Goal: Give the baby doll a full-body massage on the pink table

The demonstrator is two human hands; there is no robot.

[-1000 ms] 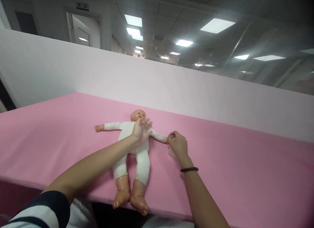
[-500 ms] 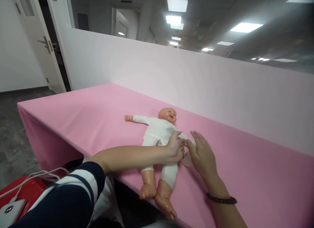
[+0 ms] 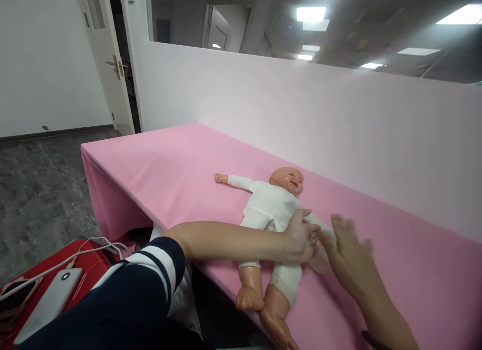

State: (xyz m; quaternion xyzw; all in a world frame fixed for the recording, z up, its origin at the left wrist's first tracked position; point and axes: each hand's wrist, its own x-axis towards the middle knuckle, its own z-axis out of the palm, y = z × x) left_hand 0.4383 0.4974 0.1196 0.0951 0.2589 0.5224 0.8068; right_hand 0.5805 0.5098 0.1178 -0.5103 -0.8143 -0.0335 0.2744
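Observation:
A baby doll in white cloth (image 3: 273, 202) lies on its back on the pink-covered table (image 3: 169, 164), its head toward the wall. My left hand (image 3: 302, 238) rests across the doll's side with its fingers curled in; what they hold is hidden. Just right of them, my right hand (image 3: 350, 252) is raised with fingers spread and blurred by motion, its thumb side by the doll's outstretched sleeve. Below and between both hands shows a pale, translucent item (image 3: 320, 261), too indistinct to name.
At the lower left, a red case (image 3: 88, 254) carries a white power bank (image 3: 50, 302), cables and a phone. The table's near edge runs below my left forearm. A white wall with a window stands behind, and a door (image 3: 105, 64) is at the left.
The view has shifted, so the doll and table appear further right. My right hand has opened wider, its fingers moving away from my left hand, which keeps its place at the doll's side.

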